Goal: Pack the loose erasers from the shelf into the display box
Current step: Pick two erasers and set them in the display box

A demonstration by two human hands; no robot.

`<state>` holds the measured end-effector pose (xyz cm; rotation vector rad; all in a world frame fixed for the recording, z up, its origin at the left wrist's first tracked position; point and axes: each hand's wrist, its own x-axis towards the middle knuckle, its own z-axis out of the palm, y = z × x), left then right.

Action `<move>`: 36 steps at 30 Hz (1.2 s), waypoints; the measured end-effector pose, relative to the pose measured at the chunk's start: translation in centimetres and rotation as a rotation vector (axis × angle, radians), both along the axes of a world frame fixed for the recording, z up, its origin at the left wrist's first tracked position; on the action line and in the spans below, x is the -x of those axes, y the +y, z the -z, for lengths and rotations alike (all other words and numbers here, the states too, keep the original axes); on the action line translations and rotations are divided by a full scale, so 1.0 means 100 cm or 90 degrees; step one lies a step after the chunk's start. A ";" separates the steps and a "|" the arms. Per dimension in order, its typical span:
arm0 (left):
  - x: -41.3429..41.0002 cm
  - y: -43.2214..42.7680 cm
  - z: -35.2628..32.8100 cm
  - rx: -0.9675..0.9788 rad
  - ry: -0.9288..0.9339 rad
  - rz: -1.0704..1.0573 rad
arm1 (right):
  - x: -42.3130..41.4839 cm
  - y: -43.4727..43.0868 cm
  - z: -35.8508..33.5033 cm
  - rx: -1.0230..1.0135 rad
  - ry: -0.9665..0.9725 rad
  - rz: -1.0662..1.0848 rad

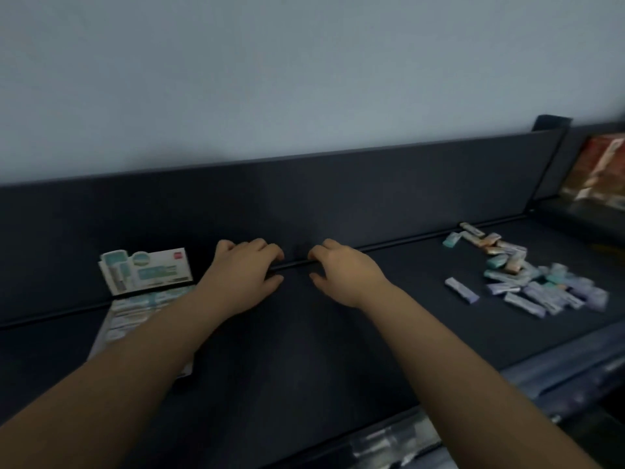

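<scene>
hands: left hand (245, 274) and right hand (345, 274) lie empty, fingers loosely curled, on the shelf (304, 350) | loose erasers (527, 279) piled far right | display box (145, 292) far left | risk: long carry may drop erasers; pile near the front edge may spill.

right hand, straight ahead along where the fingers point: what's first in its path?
Probably the shelf's dark back panel. The right hand points up and slightly left, fingertips near the groove where the shelf floor meets that panel. Nothing shows between them, though depth is unclear. The loose erasers lie off to its right.
</scene>
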<state>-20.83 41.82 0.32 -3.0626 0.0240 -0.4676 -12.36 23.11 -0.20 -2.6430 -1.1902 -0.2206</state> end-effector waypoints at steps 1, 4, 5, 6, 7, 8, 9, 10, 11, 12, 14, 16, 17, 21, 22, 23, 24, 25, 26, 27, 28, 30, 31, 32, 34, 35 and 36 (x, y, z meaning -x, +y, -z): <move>-0.010 -0.016 0.002 0.014 0.015 0.011 | -0.009 -0.015 0.000 0.010 0.005 0.012; -0.041 -0.065 0.007 0.023 0.052 0.040 | -0.037 -0.060 0.003 0.033 0.021 0.040; -0.052 -0.082 0.009 0.026 0.064 0.048 | -0.047 -0.075 0.003 0.037 0.025 0.047; -0.062 -0.098 0.011 0.032 0.074 0.055 | -0.057 -0.091 0.004 0.042 0.029 0.054; -0.073 -0.114 0.012 0.039 0.083 0.063 | -0.067 -0.106 0.004 0.045 0.034 0.060; -0.085 -0.129 0.013 0.047 0.090 0.070 | -0.076 -0.121 0.004 0.047 0.036 0.065; -0.095 -0.144 0.014 0.055 0.097 0.077 | -0.086 -0.136 0.003 0.050 0.037 0.069; -0.106 -0.159 0.015 0.064 0.103 0.083 | -0.096 -0.151 0.003 0.054 0.037 0.076; -0.116 -0.174 0.016 0.074 0.104 0.089 | -0.106 -0.166 0.003 0.055 0.035 0.084; -0.126 -0.188 0.017 0.082 0.103 0.094 | -0.116 -0.181 0.002 0.053 0.034 0.094; -0.145 -0.216 0.018 0.094 0.102 0.100 | -0.135 -0.210 0.001 0.050 0.038 0.110; -0.163 -0.242 0.021 0.104 0.104 0.109 | -0.153 -0.238 0.002 0.055 0.038 0.128; -0.171 -0.255 0.022 0.109 0.107 0.114 | -0.163 -0.252 0.002 0.056 0.039 0.143; -0.208 -0.303 0.025 0.104 0.115 0.140 | -0.198 -0.299 0.007 0.045 0.066 0.224; -0.217 -0.314 0.025 0.092 0.111 0.146 | -0.205 -0.307 0.009 0.055 0.076 0.237; -0.226 -0.322 0.025 0.079 0.106 0.148 | -0.210 -0.311 0.011 0.069 0.094 0.243; -0.236 -0.330 0.025 0.065 0.103 0.147 | -0.214 -0.315 0.014 0.080 0.116 0.241; -0.246 -0.337 0.025 0.050 0.102 0.141 | -0.218 -0.318 0.016 0.088 0.136 0.235; -0.256 -0.343 0.025 0.037 0.101 0.134 | -0.220 -0.319 0.019 0.090 0.150 0.228; -0.265 -0.347 0.026 0.027 0.102 0.127 | -0.223 -0.320 0.022 0.089 0.159 0.221; -0.274 -0.350 0.027 0.019 0.105 0.124 | -0.226 -0.321 0.024 0.087 0.164 0.214; -0.288 -0.353 0.031 -0.004 0.125 0.124 | -0.232 -0.323 0.024 0.084 0.166 0.205; -0.292 -0.354 0.034 -0.023 0.138 0.126 | -0.235 -0.324 0.024 0.085 0.164 0.203; -0.296 -0.356 0.037 -0.041 0.148 0.125 | -0.238 -0.325 0.023 0.086 0.162 0.202; -0.299 -0.360 0.042 -0.040 0.148 0.118 | -0.243 -0.327 0.023 0.084 0.158 0.194; -0.300 -0.362 0.043 -0.024 0.141 0.112 | -0.245 -0.326 0.023 0.083 0.159 0.189; -0.300 -0.364 0.043 -0.009 0.133 0.107 | -0.246 -0.325 0.022 0.083 0.162 0.183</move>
